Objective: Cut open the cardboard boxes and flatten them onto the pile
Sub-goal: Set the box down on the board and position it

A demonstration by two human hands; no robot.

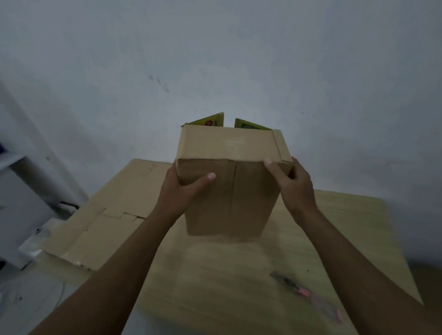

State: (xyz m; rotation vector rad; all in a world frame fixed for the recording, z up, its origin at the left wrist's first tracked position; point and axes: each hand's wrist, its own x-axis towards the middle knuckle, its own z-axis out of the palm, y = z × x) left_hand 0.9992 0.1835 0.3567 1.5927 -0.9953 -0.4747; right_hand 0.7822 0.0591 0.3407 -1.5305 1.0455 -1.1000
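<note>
Both hands — left, right — grip box; print unreadable.

A brown cardboard box is held up over a pale wooden table, the left hand gripping its near left corner and the right hand its near right corner, with two yellow printed flaps standing open at its far end. A blurred utility knife lies on the table near its right edge. Flattened cardboard lies across the table's far left corner, overhanging its left edge.
</note>
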